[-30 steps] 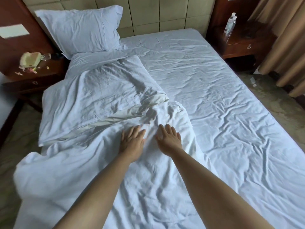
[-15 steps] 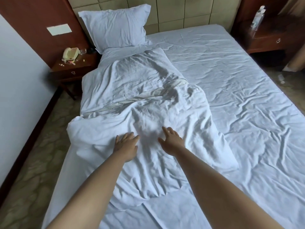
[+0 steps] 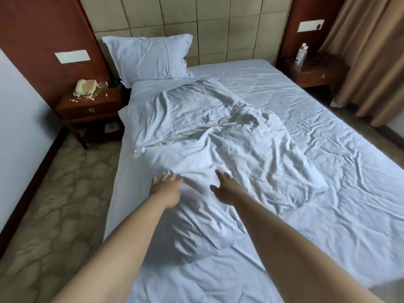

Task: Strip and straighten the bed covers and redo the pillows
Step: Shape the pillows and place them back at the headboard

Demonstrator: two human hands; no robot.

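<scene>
Two hands reach over a rumpled white duvet [image 3: 229, 149] bunched on the left half of the bed [image 3: 328, 160]. Left hand [image 3: 167, 189] and right hand [image 3: 225, 189] lie flat on it, fingers straight, grasping nothing. One pillow [image 3: 148, 57] leans against the headboard [image 3: 218, 29]; a telephone [image 3: 85, 87] sits on the left nightstand [image 3: 91, 106].

The duvet [image 3: 218, 149] at the centre is matt white cloth, heavily creased; the bed sheet [image 3: 328, 160] at 3 o'clock is the same matt, wrinkled cloth, as is the pillow [image 3: 150, 57] at 11 o'clock. The headboard [image 3: 218, 29] at 12 o'clock looks padded and smooth. The bedside table [image 3: 91, 106] at 10 o'clock is glossy dark wood.
</scene>
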